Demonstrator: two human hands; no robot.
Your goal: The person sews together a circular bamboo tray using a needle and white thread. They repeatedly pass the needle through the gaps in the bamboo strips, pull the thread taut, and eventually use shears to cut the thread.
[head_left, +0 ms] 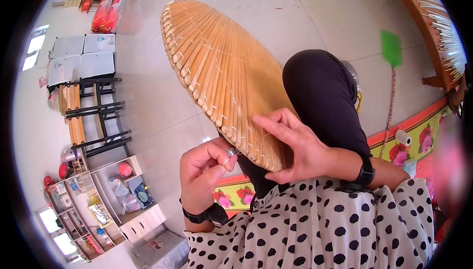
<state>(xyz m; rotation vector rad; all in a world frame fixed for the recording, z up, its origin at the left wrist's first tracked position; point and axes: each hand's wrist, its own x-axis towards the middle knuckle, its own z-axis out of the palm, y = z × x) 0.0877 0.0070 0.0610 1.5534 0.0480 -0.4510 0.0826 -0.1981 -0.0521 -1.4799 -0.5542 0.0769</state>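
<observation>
A large oval mat of ribbed bamboo slats [217,62], stitched with white thread, leans across my lap and knee. My right hand [290,143] grips its lower right part, fingers on the slatted face and thumb near the bottom edge. Just left of that edge, my left hand [207,173] is closed in a pinch on what looks like a thin pale strand, partly hidden by the fingers. A silver ring or thimble [231,152] sits on one of its fingers.
Folded black stands [98,116], white boxes [84,62] and a wooden shelf unit [118,190] line the left. A wooden-framed rack with white rods [428,28] is at upper right, a green swatter [391,47] below it. A floral mat [231,195] lies under me.
</observation>
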